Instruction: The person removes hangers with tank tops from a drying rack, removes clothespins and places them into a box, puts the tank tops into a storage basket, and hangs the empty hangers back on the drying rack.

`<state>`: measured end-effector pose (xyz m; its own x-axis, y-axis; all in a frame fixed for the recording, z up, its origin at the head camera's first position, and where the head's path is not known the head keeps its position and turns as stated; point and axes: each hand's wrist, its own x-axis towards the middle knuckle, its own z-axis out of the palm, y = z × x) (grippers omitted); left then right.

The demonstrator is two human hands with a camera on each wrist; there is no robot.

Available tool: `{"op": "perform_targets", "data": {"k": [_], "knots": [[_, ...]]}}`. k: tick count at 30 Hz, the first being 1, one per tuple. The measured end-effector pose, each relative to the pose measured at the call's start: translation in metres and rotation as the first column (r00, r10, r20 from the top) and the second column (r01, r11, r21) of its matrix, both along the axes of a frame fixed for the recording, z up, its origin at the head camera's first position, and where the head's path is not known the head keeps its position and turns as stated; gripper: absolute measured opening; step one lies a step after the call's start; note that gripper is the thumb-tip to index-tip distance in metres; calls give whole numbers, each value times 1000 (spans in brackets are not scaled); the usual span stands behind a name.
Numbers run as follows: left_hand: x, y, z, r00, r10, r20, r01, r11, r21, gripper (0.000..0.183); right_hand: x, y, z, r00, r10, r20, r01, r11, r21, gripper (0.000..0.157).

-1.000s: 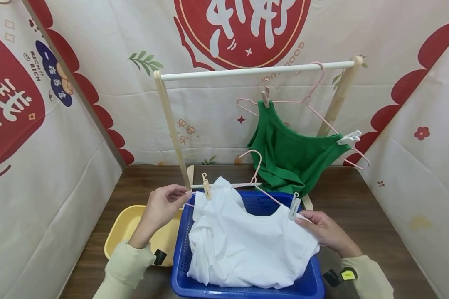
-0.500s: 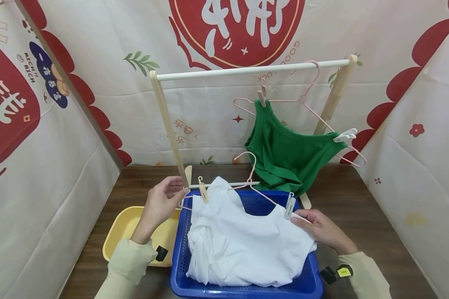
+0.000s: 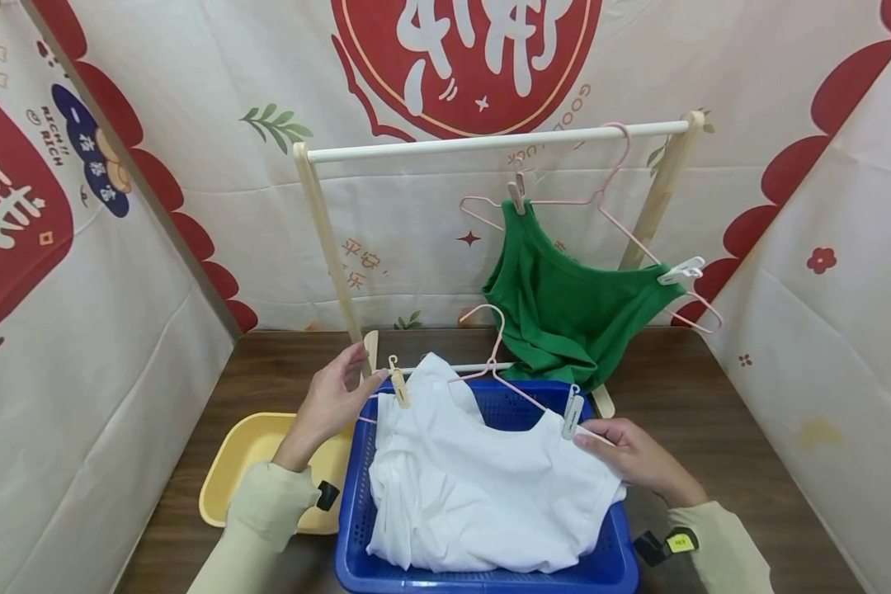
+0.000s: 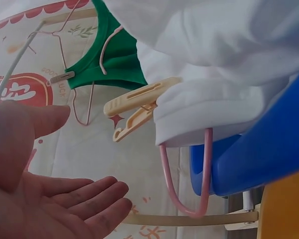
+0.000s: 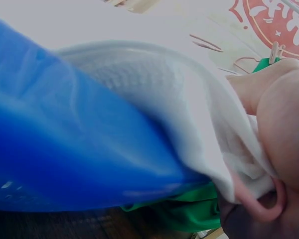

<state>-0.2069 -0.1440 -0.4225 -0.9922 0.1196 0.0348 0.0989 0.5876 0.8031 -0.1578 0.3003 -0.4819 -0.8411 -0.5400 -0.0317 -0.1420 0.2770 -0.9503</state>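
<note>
A white sleeveless top (image 3: 483, 495) lies over a blue basket (image 3: 347, 516), with a pink hanger (image 3: 518, 391) inside its shoulders. A cream clothespin (image 3: 399, 388) clips its left shoulder; a pale grey clothespin (image 3: 572, 415) sits on the right one. Beside the cream clothespin is my left hand (image 3: 332, 403); in the left wrist view its fingers (image 4: 97, 196) are extended and hold nothing. My right hand (image 3: 634, 458) grips the top's right shoulder, and the right wrist view shows the hanger's pink end (image 5: 261, 211) against that hand.
Behind the basket stands a rack with a white bar (image 3: 453, 145). A green top (image 3: 572, 309) hangs there on another pink hanger with two clothespins, slanting down to the right. A yellow tray (image 3: 226, 462) is left of the basket. Printed cloth (image 3: 416, 206) encloses the table.
My left hand has let go of the hanger's left end and moved up and right towards the cream clothespin. My right hand keeps its hold on the right shoulder.
</note>
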Motion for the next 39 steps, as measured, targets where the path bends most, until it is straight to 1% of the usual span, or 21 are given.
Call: {"op": "perform_targets", "data": {"k": [3, 6, 10, 13, 17, 20, 26, 30, 35, 37, 39], "knots": [[-2, 2, -3, 1000, -31, 7, 31, 999, -16, 73, 0, 0, 0, 1000, 6, 7, -6, 1000, -3, 26], [-3, 3, -5, 998, -61, 24, 62, 998, -11, 73, 1, 0, 0, 1000, 11, 14, -11, 1000, -10, 26], [-3, 5, -8, 994, -111, 16, 111, 994, 22, 69, 1, 0, 0, 1000, 20, 8, -20, 999, -25, 26], [-3, 7, -8, 991, -133, 9, 132, 990, 42, 66, 0, 0, -1, 1000, 24, -2, -24, 999, -33, 25], [-2, 8, -8, 990, -142, 17, 141, 988, 58, 65, 0, 0, -1, 1000, 22, -6, -22, 999, -32, 25], [-3, 8, -8, 989, -150, 8, 149, 987, 67, 65, 0, 0, -1, 1000, 19, -4, -19, 999, -28, 25], [-2, 9, -10, 988, -152, 6, 152, 986, 68, 67, 0, 0, -1, 1000, 13, -5, -13, 1000, -13, 25], [-2, 9, -13, 989, -149, 1, 149, 987, 68, 59, -1, 0, -1, 1000, 9, -4, -9, 1000, -4, 25], [-2, 9, -16, 987, -159, -30, 162, 979, 122, 44, 0, 0, 0, 1000, 6, 1, -6, 1000, -2, 26], [-2, 9, -18, 985, -168, -35, 171, 975, 140, 41, 0, 0, 0, 1000, 2, 0, -2, 1000, 3, 26], [-1, 10, -20, 985, -171, -34, 174, 975, 135, 40, 0, 0, 0, 1000, -3, 0, 3, 1000, 8, 26]]}}
